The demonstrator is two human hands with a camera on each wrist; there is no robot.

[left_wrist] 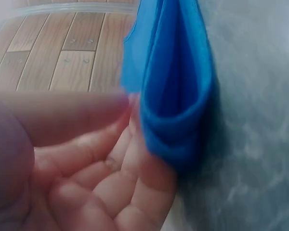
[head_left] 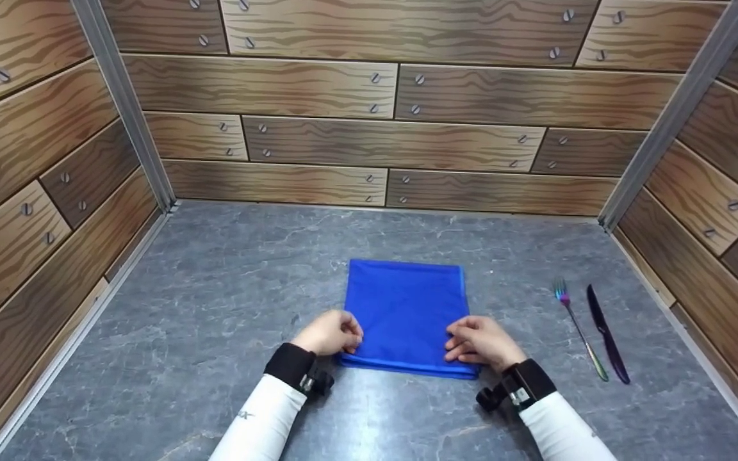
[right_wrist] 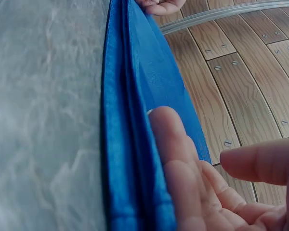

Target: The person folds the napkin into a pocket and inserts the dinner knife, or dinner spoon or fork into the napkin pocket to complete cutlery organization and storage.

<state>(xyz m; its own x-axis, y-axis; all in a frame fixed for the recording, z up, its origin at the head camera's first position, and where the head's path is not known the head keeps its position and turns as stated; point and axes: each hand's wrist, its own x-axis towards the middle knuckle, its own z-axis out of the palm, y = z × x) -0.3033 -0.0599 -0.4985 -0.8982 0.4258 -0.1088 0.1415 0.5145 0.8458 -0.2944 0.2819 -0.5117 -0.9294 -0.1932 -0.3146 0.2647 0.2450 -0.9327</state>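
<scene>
A blue cloth (head_left: 407,307), folded into a near square, lies flat on the grey table. At its near left corner my left hand (head_left: 330,334) has its fingers bent, and it appears to pinch the edge. The left wrist view shows the thumb (left_wrist: 82,115) reaching to the cloth (left_wrist: 178,120), whose fold gapes as a loop; the fingertips are partly hidden. My right hand (head_left: 484,340) rests on the near right corner, fingers extended along the top layer. In the right wrist view its thumb stands apart from its fingers (right_wrist: 176,154), with the layered hem (right_wrist: 130,144) beside them.
Right of the cloth lie a rainbow-coloured fork (head_left: 577,323) and a dark purple knife (head_left: 607,336), side by side. Wood-patterned walls (head_left: 394,141) with metal corner strips (head_left: 670,115) enclose the grey marbled table (head_left: 215,288) at the back and both sides.
</scene>
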